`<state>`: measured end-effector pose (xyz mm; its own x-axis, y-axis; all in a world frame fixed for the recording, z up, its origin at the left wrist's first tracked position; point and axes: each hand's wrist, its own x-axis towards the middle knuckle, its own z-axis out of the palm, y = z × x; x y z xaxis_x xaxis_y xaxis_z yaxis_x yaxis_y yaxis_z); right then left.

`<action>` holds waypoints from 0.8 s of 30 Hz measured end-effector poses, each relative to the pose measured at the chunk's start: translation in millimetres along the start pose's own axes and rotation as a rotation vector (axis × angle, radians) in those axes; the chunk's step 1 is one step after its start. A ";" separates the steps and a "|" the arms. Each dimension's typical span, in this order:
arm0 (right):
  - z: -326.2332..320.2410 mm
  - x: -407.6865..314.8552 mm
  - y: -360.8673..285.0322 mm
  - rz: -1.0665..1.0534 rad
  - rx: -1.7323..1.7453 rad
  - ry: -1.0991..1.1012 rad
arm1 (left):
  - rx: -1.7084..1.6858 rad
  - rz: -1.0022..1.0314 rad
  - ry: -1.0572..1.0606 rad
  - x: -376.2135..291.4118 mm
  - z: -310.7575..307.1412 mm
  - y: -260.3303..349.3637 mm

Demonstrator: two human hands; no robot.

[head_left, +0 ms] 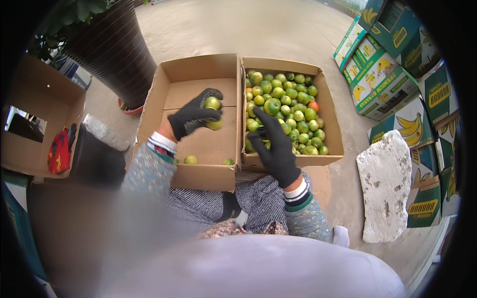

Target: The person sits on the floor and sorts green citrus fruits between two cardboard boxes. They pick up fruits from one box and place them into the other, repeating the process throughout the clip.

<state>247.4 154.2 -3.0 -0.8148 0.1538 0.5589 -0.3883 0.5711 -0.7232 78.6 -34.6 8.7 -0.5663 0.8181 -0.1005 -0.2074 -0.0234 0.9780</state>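
Two open cardboard boxes stand side by side before me. Over the left cardboard box [201,178], my left hand [195,113], in a black knit glove, grips green tomatoes [212,103], two of which show between thumb and fingers. A few more green tomatoes [190,159] lie along that box's near wall. The right cardboard box [329,123] is full of small green tomatoes [285,100], with a reddish one [313,106] among them. My right hand [274,145], gloved in black too, is over its near left part, thumb and fingers apart; whether something lies between them is unclear.
Stacked banana boxes [387,82] and a rough white slab [385,186] are at the right. A large dark ribbed planter [111,52] stands back left. At the far left, a cardboard box [22,149] holds a red patterned item [59,152], beside a black container [97,160].
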 end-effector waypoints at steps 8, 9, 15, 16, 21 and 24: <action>16.7 3.0 -17.9 0.075 -0.088 -0.167 | -0.151 0.133 0.311 -19.1 71.9 -22.6; 16.2 4.4 -17.9 0.053 -0.073 -0.149 | -0.157 0.164 0.325 -20.8 73.5 -24.8; -18.0 27.8 32.1 0.182 -0.121 0.120 | -0.396 0.231 0.428 -21.8 77.8 -37.7; -29.4 33.0 49.3 0.070 -0.439 0.215 | -0.354 0.158 0.440 -20.3 71.4 -43.7; -36.7 19.1 57.8 0.059 -0.326 0.251 | -0.229 0.108 0.334 -22.8 79.7 -30.5; -8.9 9.4 -4.6 0.146 0.098 -0.085 | -0.008 0.157 0.347 -26.4 86.3 -34.6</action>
<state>245.4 160.2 9.2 -0.8973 0.1586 0.4119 -0.2998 0.4659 -0.8325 169.6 -5.8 -6.6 -0.8277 0.5612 -0.0071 -0.1022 -0.1383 0.9851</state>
